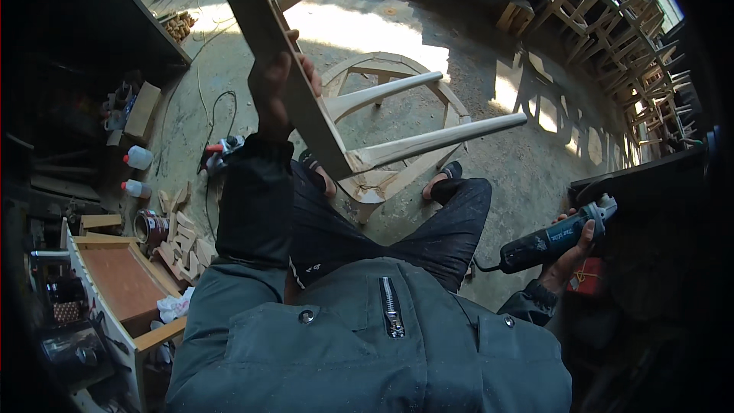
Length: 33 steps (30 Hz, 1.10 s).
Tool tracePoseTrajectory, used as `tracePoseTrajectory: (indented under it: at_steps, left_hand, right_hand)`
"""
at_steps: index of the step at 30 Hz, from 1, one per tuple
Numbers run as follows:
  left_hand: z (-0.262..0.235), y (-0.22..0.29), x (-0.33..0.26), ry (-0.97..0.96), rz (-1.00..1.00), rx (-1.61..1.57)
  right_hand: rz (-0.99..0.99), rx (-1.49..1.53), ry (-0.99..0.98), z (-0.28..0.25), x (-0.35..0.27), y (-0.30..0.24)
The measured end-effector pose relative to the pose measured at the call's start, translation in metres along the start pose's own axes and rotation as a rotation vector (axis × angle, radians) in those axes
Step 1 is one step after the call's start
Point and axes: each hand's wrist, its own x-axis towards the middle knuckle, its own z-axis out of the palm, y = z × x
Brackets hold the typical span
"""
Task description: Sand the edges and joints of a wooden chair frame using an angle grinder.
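Observation:
My left hand is wrapped round the wide rail of a pale wooden furniture frame, held up in front of me at the upper middle. Several tapered legs or bars stick out from that rail to the right. Low at the right, my right hand grips an angle grinder by its dark teal body, its metal head toward the far side and its cord trailing from the near end. The grinder is apart from the wood. Behind the raised frame, a rounded wooden frame rests low between my feet, partly covered.
At left stand white bottles with red caps, a tin can, wood offcuts and an open wooden drawer box. A red-and-grey power tool lies on the floor among cords. Chair frames are stacked at far right.

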Motion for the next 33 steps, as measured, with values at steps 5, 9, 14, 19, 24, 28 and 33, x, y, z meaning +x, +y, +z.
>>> tracePoseTrajectory:
  at_steps: [5, 9, 14, 19, 24, 28, 33]
  left_hand:
    - [0.016, -0.004, 0.017, 0.106, -0.006, 0.147]
    - [0.014, 0.003, 0.016, 0.121, -0.010, 0.146]
    - [0.030, -0.001, 0.001, 0.182, -0.023, 0.224]
    - [0.039, -0.004, -0.011, 0.280, 0.018, 0.213]
    - [0.044, -0.005, -0.011, 0.276, 0.021, 0.202]
    - [0.042, -0.004, -0.013, 0.274, 0.052, 0.210]
    - [0.035, -0.017, -0.008, 0.295, 0.088, 0.182]
  right_hand:
    - [0.106, -0.209, -0.426, 0.064, -0.024, -0.006]
    - [0.174, -0.348, -0.710, 0.101, -0.040, 0.008]
    - [0.130, -0.524, -0.992, 0.150, -0.057, 0.034]
    - [-0.001, -0.683, -1.232, 0.179, -0.064, 0.045]
    - [0.024, -0.720, -1.256, 0.187, -0.065, 0.051]
    - [-0.008, -0.774, -1.256, 0.194, -0.068, 0.050]
    - [-0.008, -0.772, -1.273, 0.201, -0.069, 0.051]
